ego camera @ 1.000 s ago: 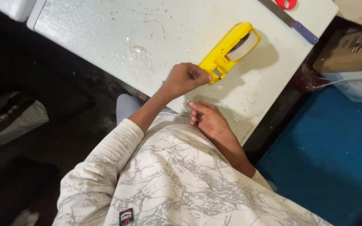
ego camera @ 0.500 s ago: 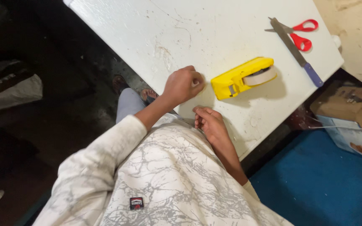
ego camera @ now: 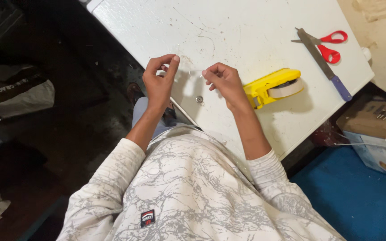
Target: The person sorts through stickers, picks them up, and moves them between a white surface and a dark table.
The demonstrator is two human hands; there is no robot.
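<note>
Two hands are raised over the near edge of the white table, with a strip of clear tape stretched between them. The left hand pinches one end of the tape between thumb and forefinger; the remaining fingers are curled inward. The right hand pinches the other end with its fingertips, the other fingers bent. The tape is thin and nearly transparent, so its exact edges are hard to make out. A small round metal piece lies on the table just below the gap between the fingers. A yellow tape dispenser lies just beyond the right hand's knuckles, on the side away from the left hand. Farther out from the right fingers lie a knife with a blue handle and red scissors, the blades crossing each other
</note>
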